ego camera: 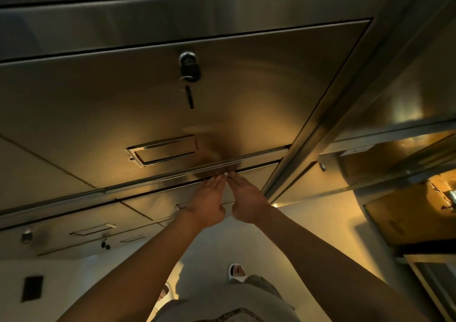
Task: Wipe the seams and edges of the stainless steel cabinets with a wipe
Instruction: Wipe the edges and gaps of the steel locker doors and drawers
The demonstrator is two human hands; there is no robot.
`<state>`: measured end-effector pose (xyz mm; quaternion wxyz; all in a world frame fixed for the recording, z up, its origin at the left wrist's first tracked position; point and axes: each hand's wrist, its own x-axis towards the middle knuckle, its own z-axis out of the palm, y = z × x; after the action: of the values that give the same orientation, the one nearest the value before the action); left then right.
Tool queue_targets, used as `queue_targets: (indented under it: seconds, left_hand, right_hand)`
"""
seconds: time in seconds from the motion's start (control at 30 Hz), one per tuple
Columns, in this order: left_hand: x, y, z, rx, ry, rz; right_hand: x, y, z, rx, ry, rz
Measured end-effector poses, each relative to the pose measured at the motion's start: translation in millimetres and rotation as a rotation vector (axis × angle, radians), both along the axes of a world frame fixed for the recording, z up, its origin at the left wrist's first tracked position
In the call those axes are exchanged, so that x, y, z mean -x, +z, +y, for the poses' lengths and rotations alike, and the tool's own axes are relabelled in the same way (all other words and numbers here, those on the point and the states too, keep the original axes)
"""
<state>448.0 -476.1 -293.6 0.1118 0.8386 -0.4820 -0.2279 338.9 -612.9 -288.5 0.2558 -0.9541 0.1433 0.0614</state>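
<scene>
Far left of my hands, low on the cabinets, a small round lock (26, 235) and a recessed pull (92, 230). Closer in, up and left of my fingertips, a bigger recessed handle (162, 150) on the large steel door (259, 87); a padlock (189, 67) with a dangling key (189, 97) well above that. My left hand (208, 202) flat, fingers straight and together, tips on the dark seam (256, 167) under the door's bottom edge. My right hand (246, 202) just beside it, same pose, fingertips meeting the left ones. A tiny white bit of wipe (225, 174) pinched between the tips, mostly hidden; can't tell which hand grips it. Right of my hands, a steel corner post (328, 121), then a cardboard box (404, 213).
</scene>
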Motion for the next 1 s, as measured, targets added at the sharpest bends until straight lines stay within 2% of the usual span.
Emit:
queue_targets:
  seconds: [0.5,1.0]
  left_hand:
    - [-38.7,-5.1,111.6,0.047,0.109,-0.04]
    - [-77.0,-7.1,228.9,0.036,0.248,-0.054]
  right_hand:
    - [-54.5,-3.6,97.4,-0.009,0.145,0.06]
    - [-109.8,-2.9,197.1,0.002,0.341,0.013]
